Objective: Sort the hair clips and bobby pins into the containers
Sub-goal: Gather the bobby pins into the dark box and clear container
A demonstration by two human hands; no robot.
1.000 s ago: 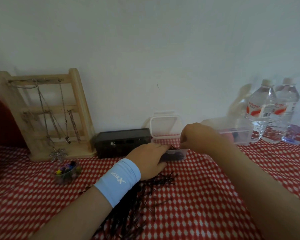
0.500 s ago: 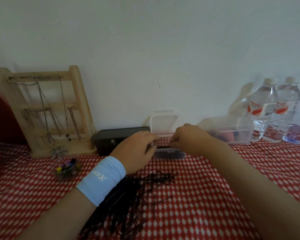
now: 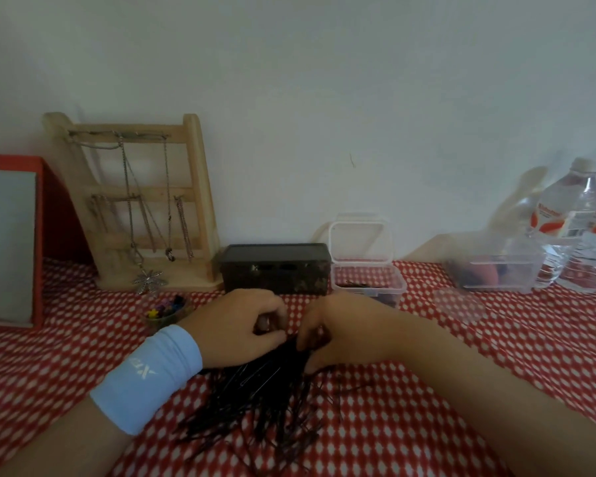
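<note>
The bobby pins point(image 3: 255, 404) lie in a loose black heap just in front of the black box point(image 3: 276, 266), where the left hand point(image 3: 238, 325) and right hand point(image 3: 341, 325) both curl their fingers in, pinching at the heap's far end. The clear container point(image 3: 367, 284) stands just right of the box (some pins inside). The pins look light, springy and slippery, so they are probably best pinched a few together, at the bend.
</note>
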